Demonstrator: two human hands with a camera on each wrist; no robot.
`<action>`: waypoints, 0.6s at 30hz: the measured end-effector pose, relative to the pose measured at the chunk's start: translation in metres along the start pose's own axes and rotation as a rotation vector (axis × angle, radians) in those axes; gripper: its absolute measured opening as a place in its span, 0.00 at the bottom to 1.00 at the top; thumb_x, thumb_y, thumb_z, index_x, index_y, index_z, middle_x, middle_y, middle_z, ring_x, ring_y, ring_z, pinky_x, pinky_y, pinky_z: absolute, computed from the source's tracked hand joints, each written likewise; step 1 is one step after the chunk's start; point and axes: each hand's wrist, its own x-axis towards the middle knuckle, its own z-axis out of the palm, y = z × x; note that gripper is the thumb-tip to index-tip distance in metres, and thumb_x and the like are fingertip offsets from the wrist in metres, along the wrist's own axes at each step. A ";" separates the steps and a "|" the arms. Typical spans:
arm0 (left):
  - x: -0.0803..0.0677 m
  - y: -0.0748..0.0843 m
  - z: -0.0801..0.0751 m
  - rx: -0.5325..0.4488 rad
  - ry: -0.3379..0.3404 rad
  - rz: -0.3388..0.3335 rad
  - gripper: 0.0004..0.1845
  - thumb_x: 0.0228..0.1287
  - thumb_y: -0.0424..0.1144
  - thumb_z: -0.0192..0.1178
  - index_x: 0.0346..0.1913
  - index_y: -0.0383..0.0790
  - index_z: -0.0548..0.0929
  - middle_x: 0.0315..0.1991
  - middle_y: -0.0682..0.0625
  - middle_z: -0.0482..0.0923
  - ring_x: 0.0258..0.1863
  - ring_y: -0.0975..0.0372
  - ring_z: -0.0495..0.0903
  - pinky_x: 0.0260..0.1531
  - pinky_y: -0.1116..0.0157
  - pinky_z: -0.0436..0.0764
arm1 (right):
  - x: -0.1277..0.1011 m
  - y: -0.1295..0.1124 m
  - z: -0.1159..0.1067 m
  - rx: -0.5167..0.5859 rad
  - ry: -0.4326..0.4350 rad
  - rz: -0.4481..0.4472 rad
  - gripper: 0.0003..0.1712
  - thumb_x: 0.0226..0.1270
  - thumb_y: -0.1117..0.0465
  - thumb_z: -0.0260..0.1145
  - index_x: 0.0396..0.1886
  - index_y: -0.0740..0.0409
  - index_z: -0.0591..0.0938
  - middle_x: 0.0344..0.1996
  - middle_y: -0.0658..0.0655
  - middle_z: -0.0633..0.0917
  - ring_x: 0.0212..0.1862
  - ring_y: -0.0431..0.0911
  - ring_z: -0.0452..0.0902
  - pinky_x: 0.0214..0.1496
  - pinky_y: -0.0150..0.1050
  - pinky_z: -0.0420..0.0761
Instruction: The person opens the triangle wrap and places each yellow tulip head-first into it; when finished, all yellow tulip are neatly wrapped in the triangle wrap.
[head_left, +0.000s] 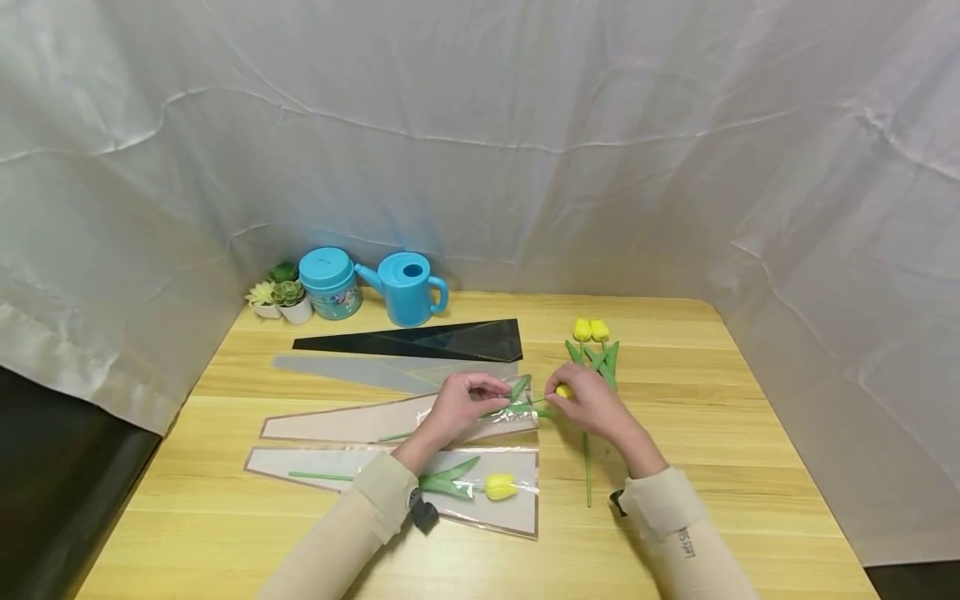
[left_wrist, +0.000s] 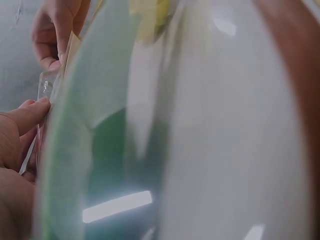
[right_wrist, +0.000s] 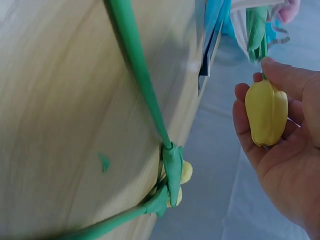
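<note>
Filled sleeve (head_left: 517, 500) with a yellow tulip nearest, left hand (head_left: 457, 408) pinching the mouth of a second clear sleeve (head_left: 337, 425), apparently open, right hand (head_left: 592, 404) curled round a yellow tulip bloom (right_wrist: 266, 112) at that mouth, two loose tulips (head_left: 592, 333) beyond, black sleeve (head_left: 435, 342), blue watering can (head_left: 405, 287) farthest.

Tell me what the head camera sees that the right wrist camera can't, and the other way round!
Only the head view shows the blue watering can, the round blue tin, the small succulent pots, the black sleeve, and a wrapped tulip in its clear sleeve near the left arm.

Only the right wrist view shows the yellow tulip bud up close, cradled in the right hand, and the table's wood grain from close beside it.

Both show the right hand holding that tulip and the two spare tulips lying on the wooden table.
</note>
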 end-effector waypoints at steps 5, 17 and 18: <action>0.001 0.001 0.001 0.013 0.008 0.013 0.09 0.64 0.35 0.73 0.46 0.46 0.92 0.44 0.54 0.91 0.40 0.66 0.87 0.43 0.68 0.85 | 0.002 -0.004 0.003 0.003 0.005 -0.009 0.05 0.68 0.64 0.73 0.33 0.51 0.85 0.39 0.53 0.87 0.47 0.51 0.83 0.55 0.52 0.84; 0.000 0.002 0.004 0.037 -0.002 0.031 0.10 0.63 0.36 0.74 0.47 0.46 0.92 0.44 0.55 0.91 0.40 0.66 0.86 0.43 0.68 0.84 | 0.004 -0.006 0.011 0.007 -0.005 0.019 0.05 0.68 0.63 0.73 0.33 0.50 0.85 0.39 0.52 0.86 0.45 0.49 0.83 0.54 0.52 0.84; 0.000 0.002 0.003 0.039 -0.004 0.029 0.11 0.63 0.36 0.75 0.47 0.46 0.92 0.45 0.55 0.90 0.41 0.66 0.86 0.44 0.68 0.84 | 0.004 -0.006 0.011 0.009 -0.004 0.021 0.05 0.67 0.64 0.73 0.33 0.50 0.85 0.39 0.52 0.86 0.45 0.49 0.83 0.54 0.52 0.84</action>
